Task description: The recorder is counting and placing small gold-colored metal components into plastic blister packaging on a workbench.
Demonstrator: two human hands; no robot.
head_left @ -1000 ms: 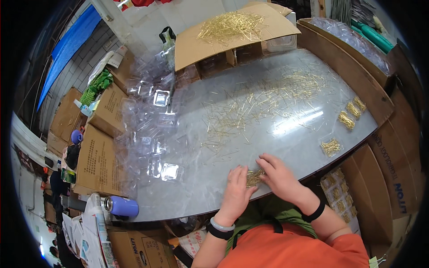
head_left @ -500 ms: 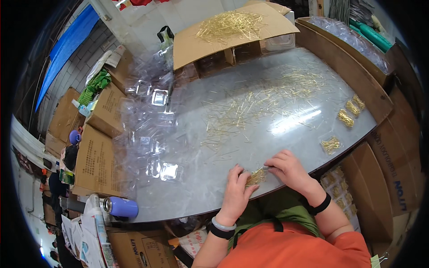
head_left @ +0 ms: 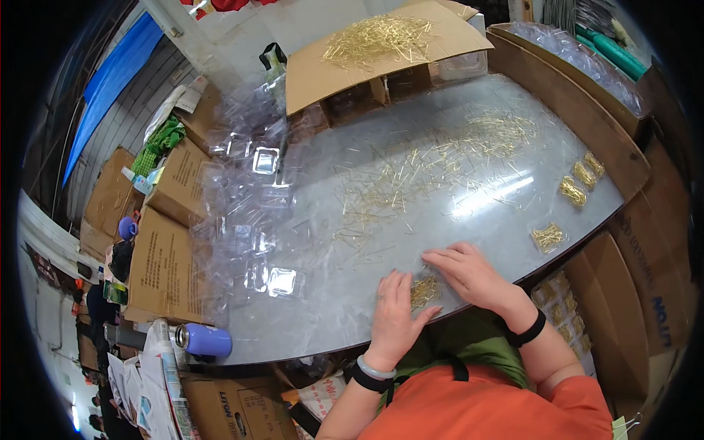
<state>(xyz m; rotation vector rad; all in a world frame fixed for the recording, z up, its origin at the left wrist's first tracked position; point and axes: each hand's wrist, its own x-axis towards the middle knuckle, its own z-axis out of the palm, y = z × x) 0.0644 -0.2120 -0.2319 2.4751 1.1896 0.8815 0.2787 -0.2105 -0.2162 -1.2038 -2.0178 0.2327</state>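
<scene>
A small heap of gold wire hooks (head_left: 424,292) lies near the table's front edge, between my two hands; whether a clear box holds it I cannot tell. My left hand (head_left: 397,315) is at its left, fingers stretched out and thumb apart, close beside the hooks. My right hand (head_left: 469,277) rests on its far right side, fingers extended and lying flat. More loose gold hooks (head_left: 440,165) are scattered across the grey table (head_left: 315,323). To the right stands a clear pack of hooks (head_left: 548,237), with three more gold bundles (head_left: 573,191) farther back.
Many clear plastic boxes (head_left: 268,160) are piled along the left. A cardboard shelf (head_left: 308,77) at the back bears a mound of gold hooks (head_left: 381,40). A purple bottle (head_left: 205,339) stands at the front left corner. Filled packs (head_left: 561,308) sit in a carton below right.
My right hand has shifted left and its fingers have straightened from a bent grip. My left fingers have stretched out from around the hooks. The view has moved slightly.
</scene>
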